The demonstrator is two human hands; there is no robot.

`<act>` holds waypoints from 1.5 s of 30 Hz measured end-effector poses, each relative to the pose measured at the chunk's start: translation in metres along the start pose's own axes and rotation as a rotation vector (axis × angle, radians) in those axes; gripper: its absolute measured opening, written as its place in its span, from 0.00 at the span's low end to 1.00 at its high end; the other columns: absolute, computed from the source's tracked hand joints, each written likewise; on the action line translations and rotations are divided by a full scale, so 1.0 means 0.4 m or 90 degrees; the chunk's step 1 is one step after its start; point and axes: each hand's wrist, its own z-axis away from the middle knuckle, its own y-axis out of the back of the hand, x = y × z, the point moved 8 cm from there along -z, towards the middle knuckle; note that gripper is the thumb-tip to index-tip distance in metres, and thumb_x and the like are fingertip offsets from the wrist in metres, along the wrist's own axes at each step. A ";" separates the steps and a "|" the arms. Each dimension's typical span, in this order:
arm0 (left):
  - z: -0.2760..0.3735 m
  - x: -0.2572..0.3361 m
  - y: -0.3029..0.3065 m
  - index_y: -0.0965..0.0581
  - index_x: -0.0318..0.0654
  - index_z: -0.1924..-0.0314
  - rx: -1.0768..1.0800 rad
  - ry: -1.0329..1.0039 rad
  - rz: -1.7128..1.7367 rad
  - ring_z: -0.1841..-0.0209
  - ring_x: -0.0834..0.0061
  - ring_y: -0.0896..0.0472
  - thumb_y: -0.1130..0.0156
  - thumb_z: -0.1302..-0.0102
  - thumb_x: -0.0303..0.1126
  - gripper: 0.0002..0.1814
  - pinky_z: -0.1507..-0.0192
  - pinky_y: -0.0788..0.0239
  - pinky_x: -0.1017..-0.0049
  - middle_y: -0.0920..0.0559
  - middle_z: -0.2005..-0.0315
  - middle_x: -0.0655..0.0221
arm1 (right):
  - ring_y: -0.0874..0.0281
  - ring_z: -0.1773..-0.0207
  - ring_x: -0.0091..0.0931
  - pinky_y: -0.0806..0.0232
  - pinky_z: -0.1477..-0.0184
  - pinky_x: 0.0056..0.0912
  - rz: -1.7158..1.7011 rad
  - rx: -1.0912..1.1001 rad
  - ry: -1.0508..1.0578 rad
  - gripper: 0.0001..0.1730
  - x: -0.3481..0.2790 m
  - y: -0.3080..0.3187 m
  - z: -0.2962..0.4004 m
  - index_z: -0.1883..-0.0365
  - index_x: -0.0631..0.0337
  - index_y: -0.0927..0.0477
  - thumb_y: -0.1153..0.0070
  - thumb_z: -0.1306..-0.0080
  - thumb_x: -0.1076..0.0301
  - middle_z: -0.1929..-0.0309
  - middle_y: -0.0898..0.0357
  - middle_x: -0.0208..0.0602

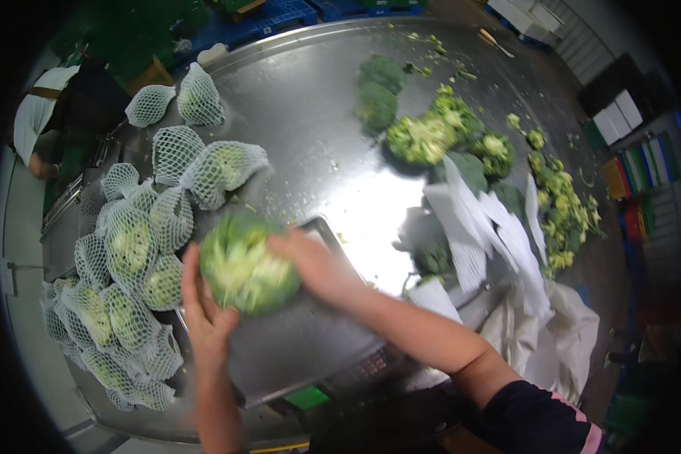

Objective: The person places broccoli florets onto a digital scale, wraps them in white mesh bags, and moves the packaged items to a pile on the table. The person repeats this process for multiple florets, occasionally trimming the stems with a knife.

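Observation:
Between my two hands a broccoli head (249,264) is held with its pale cut stem side facing up, blurred by motion. My left hand (207,301) cups its left and lower edge. My right hand (318,267) grips its right side, fingers lying over the rim. Under the hands is the steel pan of a weighing scale (295,352), with keys and a green display on its front edge. To the left lie several broccoli heads in white foam net sleeves (127,244), piled against one another.
Bare broccoli heads (423,136) lie on the steel table (301,96) at right, beside flat foam net sleeves (465,227) and broccoli trimmings (564,210). A knife (496,42) rests at the far right. Beyond the table's left end, another person (45,113) bends over.

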 end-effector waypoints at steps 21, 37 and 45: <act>0.515 0.098 -0.226 0.43 0.33 0.31 0.046 -0.108 -0.071 0.36 0.62 0.33 0.35 0.48 0.27 0.44 0.39 0.38 0.63 0.37 0.35 0.57 | 0.21 0.61 0.23 0.30 0.59 0.27 0.302 0.284 0.153 0.18 0.083 0.342 0.673 0.52 0.63 0.21 0.37 0.40 0.66 0.62 0.18 0.37; 0.540 -0.071 -0.339 0.22 0.29 0.51 -0.004 0.349 0.427 0.63 0.78 0.19 0.43 0.32 0.29 0.14 0.57 0.27 0.77 0.16 0.63 0.67 | 0.20 0.66 0.23 0.29 0.61 0.23 0.201 0.136 0.370 0.15 -0.128 0.081 0.645 0.54 0.68 0.18 0.39 0.36 0.69 0.65 0.17 0.36; 0.563 -0.084 -0.292 0.29 0.32 0.43 0.147 0.065 0.251 0.47 0.77 0.24 0.43 0.31 0.29 0.18 0.45 0.33 0.75 0.21 0.49 0.64 | 0.23 0.59 0.24 0.31 0.56 0.29 0.198 0.150 0.321 0.11 0.000 0.008 0.628 0.58 0.63 0.17 0.45 0.31 0.65 0.60 0.19 0.35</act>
